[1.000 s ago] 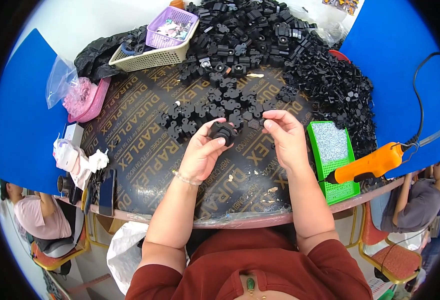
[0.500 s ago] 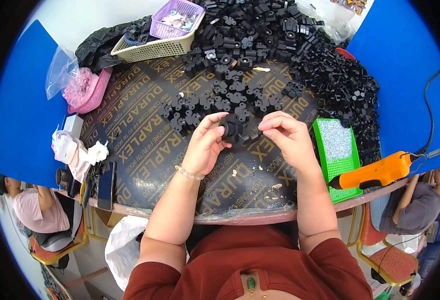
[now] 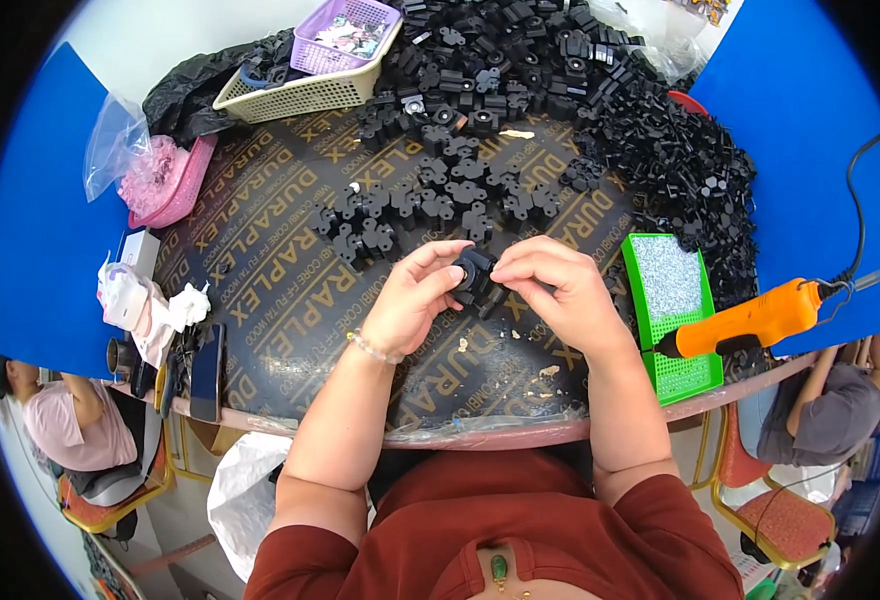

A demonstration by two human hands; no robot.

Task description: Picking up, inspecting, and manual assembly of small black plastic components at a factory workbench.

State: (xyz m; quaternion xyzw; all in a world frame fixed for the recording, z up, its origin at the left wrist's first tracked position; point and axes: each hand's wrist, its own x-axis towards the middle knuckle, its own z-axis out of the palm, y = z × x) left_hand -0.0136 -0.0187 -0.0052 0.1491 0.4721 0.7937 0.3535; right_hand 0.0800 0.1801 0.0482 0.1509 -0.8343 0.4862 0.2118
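Between my hands is a black plastic part [image 3: 476,284] with a round socket on one side. My left hand [image 3: 423,287] grips it, thumb and fingers closed around its left side. The fingers of my right hand [image 3: 552,284] are pinched together against the part's right edge; whatever small piece they may hold is hidden. Just beyond my hands stand several similar black plastic parts [image 3: 438,200], in a loose cluster on the dark printed tabletop [image 3: 270,300].
Heaps of black parts [image 3: 520,60] and small black pieces [image 3: 680,160] cover the back and right. A green tray [image 3: 675,315] of tiny silver pieces lies right, with an orange electric screwdriver [image 3: 750,328] over it. At left are a pink basket [image 3: 175,190] and a phone [image 3: 208,372].
My right hand has moved left and now meets the black plastic part. My left hand has shifted slightly toward me and turned the part.
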